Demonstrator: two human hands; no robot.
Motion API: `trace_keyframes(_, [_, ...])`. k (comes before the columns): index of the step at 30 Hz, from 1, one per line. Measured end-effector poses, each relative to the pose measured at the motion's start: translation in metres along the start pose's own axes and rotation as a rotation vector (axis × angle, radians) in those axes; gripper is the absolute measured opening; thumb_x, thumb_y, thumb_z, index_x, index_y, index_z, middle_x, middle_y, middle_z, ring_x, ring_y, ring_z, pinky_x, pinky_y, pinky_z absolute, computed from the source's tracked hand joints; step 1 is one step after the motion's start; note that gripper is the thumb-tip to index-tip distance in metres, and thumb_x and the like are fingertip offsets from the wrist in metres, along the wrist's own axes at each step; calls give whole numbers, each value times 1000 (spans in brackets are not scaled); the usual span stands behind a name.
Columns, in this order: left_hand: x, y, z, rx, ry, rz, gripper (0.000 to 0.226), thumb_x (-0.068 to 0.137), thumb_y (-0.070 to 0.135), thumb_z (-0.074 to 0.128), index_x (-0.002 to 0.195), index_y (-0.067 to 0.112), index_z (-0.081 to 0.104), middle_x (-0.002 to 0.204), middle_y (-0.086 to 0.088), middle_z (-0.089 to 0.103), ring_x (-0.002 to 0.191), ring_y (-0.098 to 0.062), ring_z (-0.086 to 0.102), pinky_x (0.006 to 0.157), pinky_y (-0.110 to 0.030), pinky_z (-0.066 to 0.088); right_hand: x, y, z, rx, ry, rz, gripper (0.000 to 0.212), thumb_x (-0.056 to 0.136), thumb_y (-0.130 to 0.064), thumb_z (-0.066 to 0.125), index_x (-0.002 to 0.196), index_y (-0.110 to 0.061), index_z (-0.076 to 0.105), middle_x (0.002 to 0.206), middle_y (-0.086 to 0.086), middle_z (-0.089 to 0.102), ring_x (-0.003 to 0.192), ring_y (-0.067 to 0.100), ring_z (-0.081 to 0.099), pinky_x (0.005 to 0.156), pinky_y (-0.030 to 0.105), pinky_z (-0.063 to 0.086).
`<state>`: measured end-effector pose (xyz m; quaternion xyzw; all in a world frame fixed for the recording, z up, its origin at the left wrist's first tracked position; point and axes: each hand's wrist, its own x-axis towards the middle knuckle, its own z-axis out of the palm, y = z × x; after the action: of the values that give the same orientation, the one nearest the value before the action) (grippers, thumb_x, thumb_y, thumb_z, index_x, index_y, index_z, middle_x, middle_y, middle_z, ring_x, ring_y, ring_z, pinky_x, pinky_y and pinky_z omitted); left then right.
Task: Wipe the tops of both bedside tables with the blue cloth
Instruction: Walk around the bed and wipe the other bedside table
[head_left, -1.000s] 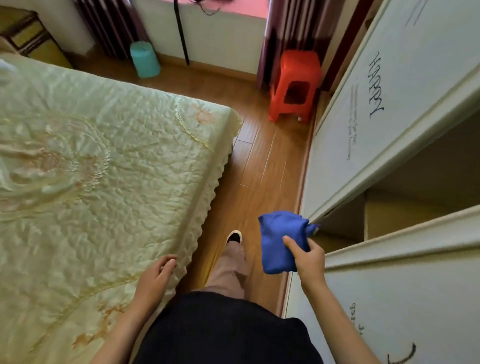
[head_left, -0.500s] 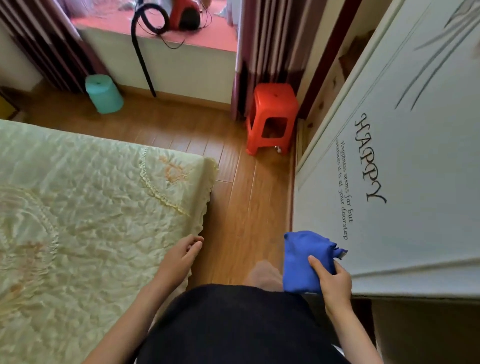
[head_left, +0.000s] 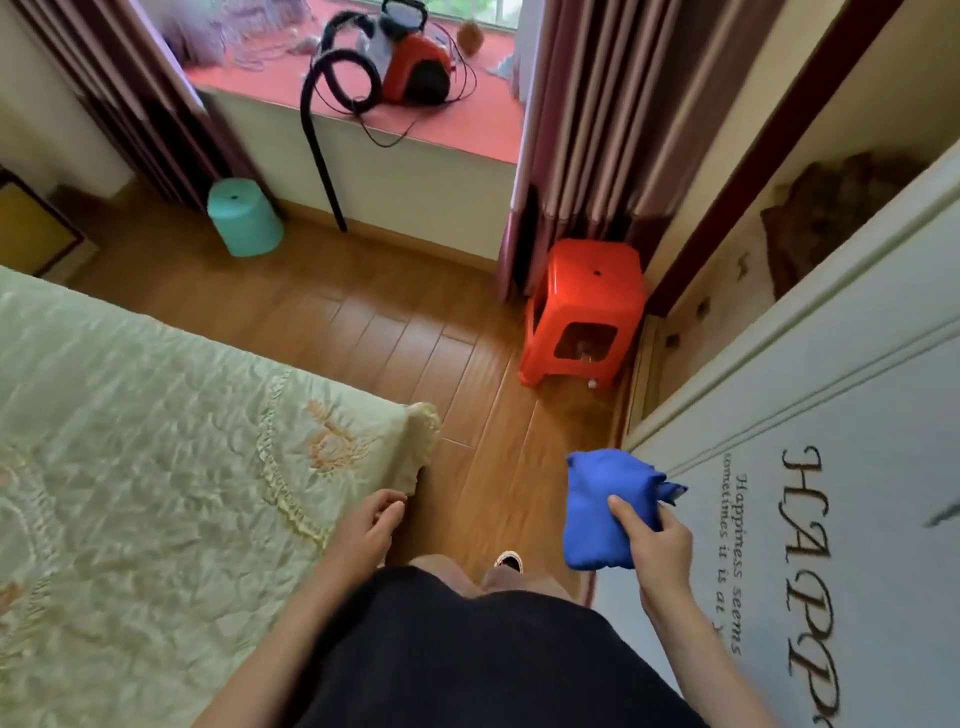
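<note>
Two hands show at the bottom, one on each side of a black garment (head_left: 467, 649). At 4 o'clock the right hand (head_left: 662, 545) grips the one blue cloth (head_left: 592, 514), thumb laid across its top and fingers curled beneath. The bunched cloth is held in the air above the wooden floor (head_left: 415, 338), just beside the white wardrobe door (head_left: 857, 441) that bears the lettering "HAPPY". At 7 o'clock the left hand (head_left: 369, 530) holds nothing, its fingers loosely curled at the corner of the bed (head_left: 156, 467). Whether it touches the pale green quilted cover cannot be told. One shoe (head_left: 509, 560) peeps out between the hands.

Farther off stand two plastic stools, well apart: one red stool (head_left: 582, 312) at 1 o'clock, against the curtain (head_left: 587, 130) and the wardrobe's end, and one teal stool (head_left: 244, 218) at 11 o'clock, below the window ledge (head_left: 467, 124). On that red-topped ledge at 12 o'clock sits one red vacuum cleaner (head_left: 410, 67), its black hose (head_left: 322, 156) looping and hanging down to the floor. A second curtain (head_left: 145, 104) hangs at 11 o'clock. A dark-framed piece of furniture (head_left: 26, 228) is cut off at 9 o'clock; its top is not shown clearly.
</note>
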<state>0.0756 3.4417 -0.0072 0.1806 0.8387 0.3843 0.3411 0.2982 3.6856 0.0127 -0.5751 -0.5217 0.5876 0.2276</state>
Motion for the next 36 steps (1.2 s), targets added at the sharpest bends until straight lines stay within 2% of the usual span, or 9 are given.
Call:
trace_keyframes(5, [70,30,-23,-8,98,-61,24,87,38,48,97,27,67,99,-1,72,94,-19,66,87,-40,51,83,-66,63,-36,-137,-22,12,82,-14,75,92,-11,69,89,3,72,83,18,68,69,31,54])
trace_keyframes(8, [118,42,-34,-49,143,-97,21,82,43,45,90,37,64,95,6,71,93,-17,66,87,-40,51,131,-95,107,-62,-196,-33,7,80,-15,76,82,-14,69,80,3,73,77,17,67,71,33,53])
trace_keyframes(12, [198,62,-52,-96,175,-110,18,82,43,45,88,39,62,94,8,70,93,-17,66,87,-40,51,201,-130,165,-116,-239,-43,15,81,-14,75,88,-1,69,80,7,71,76,17,65,68,31,51])
trace_keyframes(15, [268,87,-74,-119,176,-114,23,82,43,44,91,35,63,97,7,69,95,-17,64,87,-37,50,251,-166,208,-130,-219,-68,16,81,-14,76,91,-3,71,86,9,74,81,19,67,75,35,52])
trace_keyframes(19, [358,124,-116,-104,164,-77,32,84,45,42,101,29,65,102,7,68,98,-13,63,89,-35,49,309,-220,257,-127,-185,-98,13,82,-11,75,92,-4,69,82,3,71,78,17,64,69,24,53])
trace_keyframes(25, [456,171,-170,-49,214,-26,26,93,40,43,104,29,63,104,11,65,97,-5,59,76,-21,43,394,-289,326,-192,-187,-118,21,80,-17,76,96,-5,71,95,12,73,88,22,66,86,42,53])
trace_keyframes(28, [491,175,-187,-98,270,-65,21,97,32,46,107,27,64,105,12,64,97,0,58,74,-18,41,435,-321,375,-245,-256,-145,18,80,-15,76,94,-6,70,93,11,72,88,20,64,82,37,52])
trace_keyframes(32, [541,165,-209,-168,363,-177,19,97,28,48,105,26,64,106,9,65,98,-4,59,75,-19,41,491,-355,465,-316,-392,-177,18,81,-12,76,95,-3,69,84,7,70,65,0,63,60,12,51])
trace_keyframes(36, [580,162,-248,-275,558,-331,21,98,23,48,107,21,66,107,5,66,101,-11,61,78,-18,42,525,-390,569,-383,-570,-172,8,80,-14,76,86,-15,70,85,3,72,80,17,65,79,32,52])
